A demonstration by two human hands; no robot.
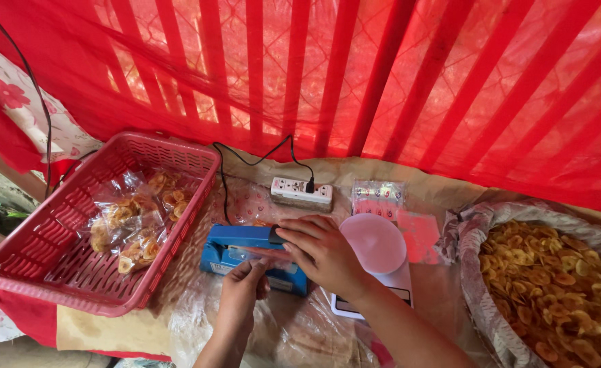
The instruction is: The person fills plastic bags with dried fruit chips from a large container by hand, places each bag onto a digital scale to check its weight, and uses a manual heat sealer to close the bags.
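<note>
The right hand (324, 252) lies flat across the top of a blue tabletop heat sealer (246, 255), its fingers (293, 235) stretched out together over the sealer's black-tipped arm and holding nothing closed in them. The left hand (244, 286) comes up from below to the sealer's front edge, where its fingers (258, 267) pinch the edge of a clear plastic bag (273, 253) that lies in the sealer's slot; how tightly they grip cannot be told, since the bag is thin and partly hidden under the right hand.

The sealer stands near the middle of the counter (109, 330), which is covered with a pale sheet and crumpled clear plastic. Just to its right, touching the right wrist's side, is a white kitchen scale with a round pinkish platform (376, 242). Behind the sealer sits a white power strip (300, 192) with a black plug in it and a black cable (246, 160) looping away to the left. To the left stands a red plastic lattice basket (48, 259) holding several sealed clear packets of yellow chips (133, 221). At the far right, a large bag lined with grey plastic (470, 238) is rolled open and filled with loose yellow fried chips (552, 286). A flat stack of small clear bags (378, 194) lies behind the scale. A red striped curtain (382, 82) hangs across the back.
</note>
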